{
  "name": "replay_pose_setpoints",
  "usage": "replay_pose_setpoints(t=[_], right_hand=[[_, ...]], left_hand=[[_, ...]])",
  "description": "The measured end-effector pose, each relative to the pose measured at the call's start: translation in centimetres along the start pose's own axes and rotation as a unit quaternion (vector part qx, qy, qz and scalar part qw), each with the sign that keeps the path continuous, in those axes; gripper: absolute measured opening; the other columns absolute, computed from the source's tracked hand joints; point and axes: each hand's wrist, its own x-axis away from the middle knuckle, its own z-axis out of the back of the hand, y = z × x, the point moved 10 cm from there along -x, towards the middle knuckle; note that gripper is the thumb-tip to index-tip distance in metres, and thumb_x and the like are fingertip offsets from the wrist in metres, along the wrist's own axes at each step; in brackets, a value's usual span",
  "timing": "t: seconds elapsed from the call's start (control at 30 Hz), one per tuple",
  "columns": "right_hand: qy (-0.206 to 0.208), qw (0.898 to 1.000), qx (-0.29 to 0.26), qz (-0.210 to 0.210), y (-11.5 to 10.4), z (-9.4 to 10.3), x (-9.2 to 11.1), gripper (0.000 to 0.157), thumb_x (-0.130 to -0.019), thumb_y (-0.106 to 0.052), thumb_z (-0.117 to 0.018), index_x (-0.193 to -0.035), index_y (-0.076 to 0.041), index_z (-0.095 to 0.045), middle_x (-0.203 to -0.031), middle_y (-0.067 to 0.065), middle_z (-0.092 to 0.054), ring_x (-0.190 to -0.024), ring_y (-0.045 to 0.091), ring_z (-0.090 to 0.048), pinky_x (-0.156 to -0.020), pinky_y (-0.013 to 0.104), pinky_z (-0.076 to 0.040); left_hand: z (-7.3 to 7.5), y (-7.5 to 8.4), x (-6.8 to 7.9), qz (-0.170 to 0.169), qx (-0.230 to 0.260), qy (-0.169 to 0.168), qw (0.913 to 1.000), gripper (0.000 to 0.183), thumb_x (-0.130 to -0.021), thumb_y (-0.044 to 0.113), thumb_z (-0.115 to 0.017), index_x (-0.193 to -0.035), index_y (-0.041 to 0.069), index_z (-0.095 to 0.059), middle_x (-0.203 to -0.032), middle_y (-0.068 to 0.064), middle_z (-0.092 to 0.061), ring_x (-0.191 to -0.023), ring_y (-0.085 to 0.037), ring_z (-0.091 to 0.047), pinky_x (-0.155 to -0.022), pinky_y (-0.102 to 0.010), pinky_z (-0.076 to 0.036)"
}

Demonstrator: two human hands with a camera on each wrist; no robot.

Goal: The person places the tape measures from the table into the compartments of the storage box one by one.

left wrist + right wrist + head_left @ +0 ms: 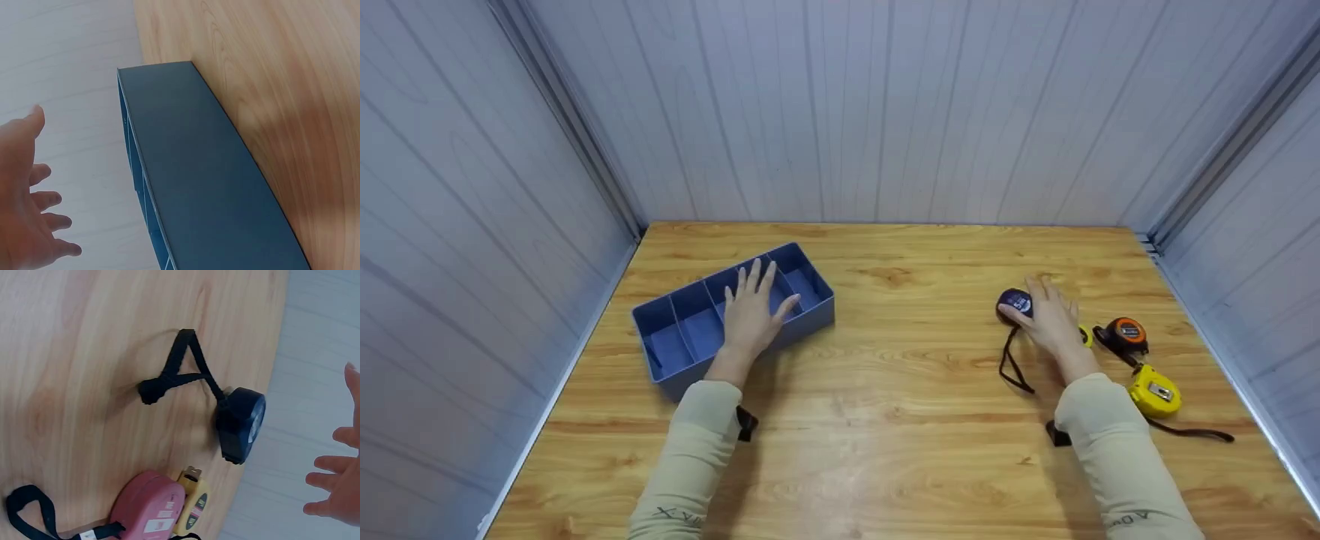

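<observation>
My left hand (754,315) hovers over a blue-grey divided box (757,355), fingers spread and nothing held. In the left wrist view that hand (25,197) is apart from the box's long side wall (202,163). On the right, my right hand (1050,319) overlaps a dark blue tape measure (1015,304) in the head view. The right wrist view shows the hand (337,472) apart from this tape measure (242,424), its fingers extended. A pink-red tape measure (149,506) and a small yellow one (194,503) lie nearby, mostly hidden under the right hand in the head view.
An orange-and-black tape measure (1125,336) and a larger yellow tape measure (1156,391) with a black strap (1192,433) lie farther right on the wooden table (885,450). Pale panel walls (855,112) enclose the table's back and sides.
</observation>
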Motion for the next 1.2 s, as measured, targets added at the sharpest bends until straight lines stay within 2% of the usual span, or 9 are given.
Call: replay_pose_setpoints(t=[0.23, 0.47, 0.83, 1.2], right_hand=[[0.007, 1.000, -0.023, 0.000, 1.1, -1.1, -0.8, 0.077, -0.086, -0.043, -0.052, -0.138, 0.004, -0.019, -0.135, 0.035, -0.018, -0.121, 0.050, -0.015, -0.095, 0.062, -0.006], [0.006, 0.999, -0.052, -0.009, 2.3, -2.1, -1.5, 0.075, -0.087, -0.039, -0.052, -0.137, 0.007, -0.019, -0.131, 0.039, -0.019, -0.116, 0.052, -0.022, -0.092, 0.059, -0.022], [-0.012, 0.997, -0.066, -0.032, 3.8, -3.7, -2.4, 0.078, -0.088, -0.040, -0.051, -0.137, 0.009, -0.015, -0.130, 0.040, -0.019, -0.117, 0.052, -0.021, -0.093, 0.058, -0.022], [-0.015, 0.995, -0.088, -0.052, 4.9, -4.4, -2.6, 0.077, -0.088, -0.039, -0.050, -0.136, 0.010, -0.016, -0.130, 0.041, -0.016, -0.115, 0.052, -0.023, -0.093, 0.057, -0.023]], left_hand=[[1.0, -1.3, 0.4, 0.010, 0.012, 0.009, 0.9998, 0.065, -0.089, 0.047, -0.044, -0.140, 0.010, -0.027, -0.142, -0.016, -0.023, -0.129, -0.035, -0.015, -0.099, -0.056, -0.014], [1.4, -3.0, 1.4, 0.025, 0.015, 0.013, 0.9995, 0.060, -0.090, 0.039, -0.048, -0.137, 0.006, -0.032, -0.138, -0.019, -0.030, -0.126, -0.036, -0.023, -0.096, -0.057, -0.020], [2.3, -5.0, 3.2, 0.040, 0.022, 0.032, 0.9984, 0.055, -0.089, 0.034, -0.051, -0.131, 0.000, -0.041, -0.130, -0.023, -0.039, -0.119, -0.037, -0.035, -0.093, -0.049, -0.031], [3.6, -8.0, 5.3, 0.091, 0.037, 0.039, 0.9944, 0.053, -0.089, 0.030, -0.053, -0.130, -0.001, -0.042, -0.129, -0.025, -0.038, -0.116, -0.040, -0.037, -0.088, -0.051, -0.036]])
